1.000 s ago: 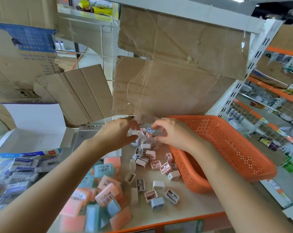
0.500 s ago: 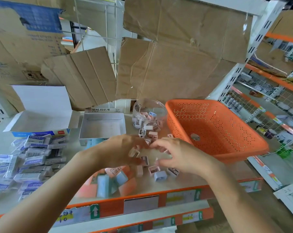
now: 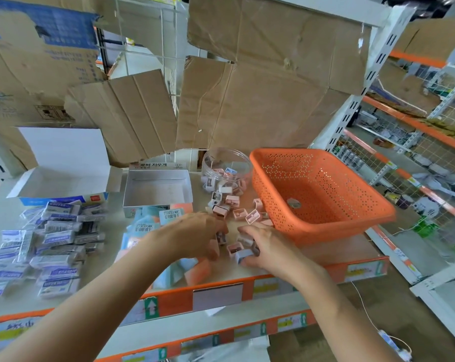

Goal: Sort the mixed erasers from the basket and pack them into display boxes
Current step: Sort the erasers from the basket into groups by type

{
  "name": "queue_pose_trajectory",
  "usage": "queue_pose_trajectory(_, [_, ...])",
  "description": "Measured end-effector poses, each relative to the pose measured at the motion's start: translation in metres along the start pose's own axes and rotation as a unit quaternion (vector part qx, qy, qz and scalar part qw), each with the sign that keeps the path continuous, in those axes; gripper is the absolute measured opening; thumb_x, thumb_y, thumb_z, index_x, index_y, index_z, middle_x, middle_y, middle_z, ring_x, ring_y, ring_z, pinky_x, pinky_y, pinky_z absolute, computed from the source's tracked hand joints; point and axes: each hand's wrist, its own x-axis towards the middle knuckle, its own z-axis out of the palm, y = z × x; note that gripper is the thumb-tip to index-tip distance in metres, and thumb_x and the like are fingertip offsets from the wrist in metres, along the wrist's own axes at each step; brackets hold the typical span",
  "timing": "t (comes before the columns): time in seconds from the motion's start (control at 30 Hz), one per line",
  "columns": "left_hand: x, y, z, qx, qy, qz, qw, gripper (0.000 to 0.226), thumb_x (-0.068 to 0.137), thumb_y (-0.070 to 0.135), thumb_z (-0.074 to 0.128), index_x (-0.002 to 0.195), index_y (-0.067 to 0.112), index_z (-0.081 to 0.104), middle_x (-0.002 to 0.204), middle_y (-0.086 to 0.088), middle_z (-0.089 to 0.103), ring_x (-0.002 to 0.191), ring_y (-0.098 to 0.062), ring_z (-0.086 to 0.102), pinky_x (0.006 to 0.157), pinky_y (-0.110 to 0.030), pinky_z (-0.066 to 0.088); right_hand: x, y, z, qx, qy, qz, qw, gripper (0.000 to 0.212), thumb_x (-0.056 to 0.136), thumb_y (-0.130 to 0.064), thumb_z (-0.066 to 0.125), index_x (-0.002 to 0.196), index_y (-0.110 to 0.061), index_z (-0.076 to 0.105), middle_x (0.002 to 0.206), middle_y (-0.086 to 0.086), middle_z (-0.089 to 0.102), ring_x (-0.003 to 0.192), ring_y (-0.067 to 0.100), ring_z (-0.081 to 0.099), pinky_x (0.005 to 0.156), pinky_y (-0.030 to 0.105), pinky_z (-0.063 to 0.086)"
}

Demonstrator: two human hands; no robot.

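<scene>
Small pastel pink, white and blue blocks (image 3: 232,201) lie scattered on the shelf between a clear round jar (image 3: 226,160) partly filled with them and the orange perforated basket (image 3: 351,205). One small piece (image 3: 294,203) lies in the basket. My left hand (image 3: 195,236) curls over the near blocks, its fingertips on a dark-faced one (image 3: 221,238). My right hand (image 3: 269,245) grips a pale blue block (image 3: 243,254) among a few others. Both hands are close together near the shelf's front edge.
An open white box (image 3: 157,178) stands behind my left hand, an open blue-and-white box (image 3: 61,197) further left. Purple-and-white wrapped erasers (image 3: 48,239) are piled at left, pastel orange and blue erasers (image 3: 148,224) under my left arm. Cardboard sheets hang behind.
Both hands came back from the jar to the near blocks on the shelf and lowered onto them. The view tilted down and pulled back.
</scene>
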Motion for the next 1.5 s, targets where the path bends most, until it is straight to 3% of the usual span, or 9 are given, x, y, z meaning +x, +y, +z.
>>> queue_pose_trajectory(0.13, [0.005,0.001,0.001,0.02,0.015,0.002,1.0,0.05,0.079,0.026,0.068,0.125,0.024,0.051,0.121,0.002,0.057,0.108,-0.017,0.054,0.085,-0.026,0.041,0.003,0.005,0.008,0.03,0.028,0.003,0.999,0.061,0.078,-0.029,0.072,0.132,-0.016,0.048,0.129,-0.001,0.052,0.113,0.016,0.052,0.087,0.023,0.04])
queue_pose_trajectory(0.3, [0.011,0.006,0.002,0.054,0.043,0.009,0.998,0.037,0.083,0.023,0.062,0.119,0.023,0.054,0.117,0.0,0.06,0.104,-0.019,0.057,0.083,-0.029,0.044,0.006,0.007,0.008,0.044,0.042,-0.006,0.998,0.043,0.074,-0.029,0.075,0.113,-0.018,0.059,0.102,-0.003,0.059,0.095,0.016,0.056,0.068,0.025,0.037])
queue_pose_trajectory(0.57, [0.014,0.005,0.003,0.039,0.058,0.011,0.998,0.04,0.082,0.035,0.065,0.117,0.022,0.051,0.114,-0.002,0.061,0.1,-0.02,0.058,0.081,-0.03,0.045,0.01,0.014,0.005,0.064,0.049,-0.021,0.997,0.019,0.074,-0.022,0.074,0.09,-0.021,0.065,0.072,-0.018,0.044,0.076,0.009,0.049,0.063,0.026,0.034])
queue_pose_trajectory(1.0, [0.016,0.006,0.002,0.055,0.069,0.01,0.996,0.029,0.084,0.031,0.06,0.111,0.023,0.053,0.112,0.001,0.062,0.098,-0.019,0.059,0.075,-0.029,0.045,0.009,0.018,0.004,0.056,0.038,-0.048,0.997,0.014,0.082,-0.017,0.066,0.093,-0.024,0.065,0.09,-0.007,0.055,0.087,0.012,0.054,0.075,0.031,0.044])
queue_pose_trajectory(1.13, [0.014,0.002,-0.003,0.019,0.081,0.006,0.997,0.03,0.083,0.03,0.062,0.111,0.023,0.054,0.112,0.003,0.061,0.094,-0.016,0.058,0.073,-0.025,0.045,0.003,0.012,-0.004,0.052,0.076,-0.06,0.994,0.012,0.084,-0.013,0.063,0.094,-0.019,0.063,0.085,-0.014,0.048,0.079,0.008,0.046,0.062,0.016,0.031])
queue_pose_trajectory(1.23, [0.009,-0.003,-0.017,-0.007,0.108,-0.01,0.994,0.036,0.084,0.028,0.063,0.118,0.023,0.054,0.114,0.005,0.062,0.091,-0.011,0.057,0.073,-0.019,0.044,-0.004,0.0,-0.017,0.049,0.114,-0.08,0.989,0.012,0.084,-0.012,0.063,0.094,-0.019,0.061,0.078,-0.022,0.039,0.068,0.002,0.038,0.062,0.008,0.033])
queue_pose_trajectory(1.37, [0.008,-0.014,-0.046,-0.012,0.173,-0.025,0.984,0.023,0.084,0.026,0.063,0.107,0.022,0.061,0.106,0.007,0.063,0.08,-0.007,0.051,0.065,-0.015,0.039,0.005,-0.008,-0.049,0.061,0.152,-0.078,0.983,0.01,0.083,-0.014,0.066,0.091,-0.019,0.063,0.078,-0.02,0.045,0.066,-0.006,0.043,0.06,0.012,0.033])
queue_pose_trajectory(1.5, [0.02,-0.025,-0.066,-0.01,0.21,-0.035,0.977,0.021,0.083,0.023,0.066,0.103,0.018,0.064,0.105,0.003,0.063,0.084,-0.012,0.055,0.069,-0.02,0.038,0.04,0.005,-0.081,0.049,0.182,-0.043,0.981,0.012,0.081,-0.012,0.066,0.09,-0.02,0.065,0.087,-0.002,0.062,0.079,0.014,0.057,0.067,0.026,0.039])
